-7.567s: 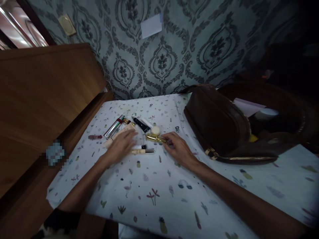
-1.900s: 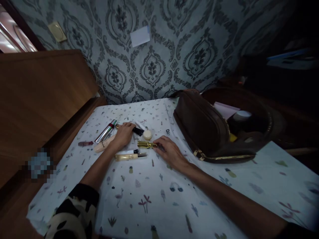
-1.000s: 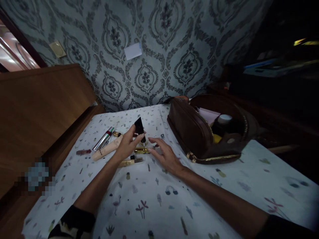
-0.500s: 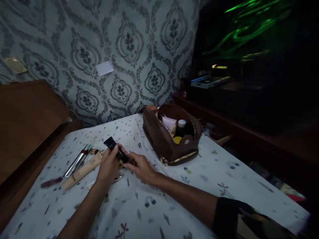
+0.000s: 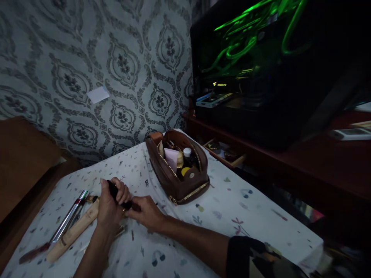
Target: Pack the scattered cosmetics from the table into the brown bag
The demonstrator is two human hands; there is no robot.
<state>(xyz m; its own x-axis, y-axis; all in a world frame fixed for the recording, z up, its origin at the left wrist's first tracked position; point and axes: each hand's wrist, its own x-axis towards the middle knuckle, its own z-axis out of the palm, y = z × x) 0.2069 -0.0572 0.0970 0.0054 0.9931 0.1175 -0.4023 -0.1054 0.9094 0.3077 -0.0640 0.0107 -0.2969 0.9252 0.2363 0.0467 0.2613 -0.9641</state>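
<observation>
The black tube (image 5: 112, 189), which lay on the patterned sheet (image 5: 220, 193) about two seconds ago, is now raised off it with the left hand (image 5: 112, 201) curled firmly around it and the right hand (image 5: 146, 211) drawn in against its lower end, so the work seems centred on this one item; whether the right fingers grip it cannot be told. To the left lie a silver tube (image 5: 69, 217) and a beige tube (image 5: 77, 231), while to the far right the brown bag (image 5: 183, 191) stands open, a pink packet (image 5: 171, 157) inside. Beyond rise a patterned wall (image 5: 127, 42) and, farther right, a dark screen (image 5: 240, 46) with green curves.
</observation>
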